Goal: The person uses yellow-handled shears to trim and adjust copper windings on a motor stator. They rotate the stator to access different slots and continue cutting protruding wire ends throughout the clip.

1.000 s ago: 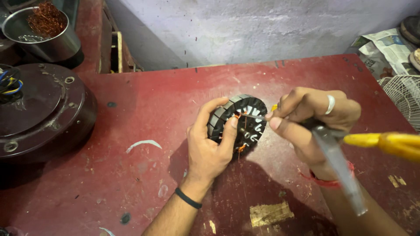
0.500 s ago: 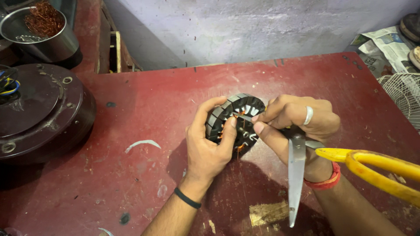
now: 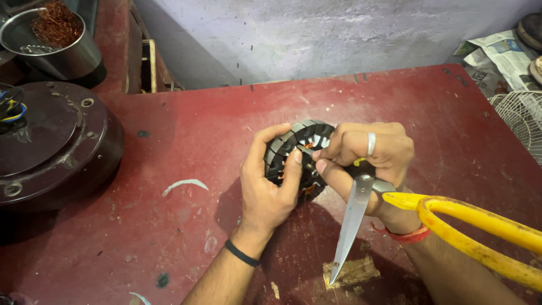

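A worn red table (image 3: 186, 130) with scratches and chipped paint fills the view. Behind it stands a rough grey-white plastered wall (image 3: 316, 34). A wooden frame (image 3: 148, 65) leans at the left edge. Crumpled newspaper (image 3: 497, 59) lies at far right. Light is soft and even.

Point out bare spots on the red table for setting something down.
Free: the far strip of the worn red table below the grey wall, and the stretch between the dark round motor housing and the left hand. Crowded: the middle, where both hands hold the slotted black stator core, and yellow-handled scissors hang from the right hand.
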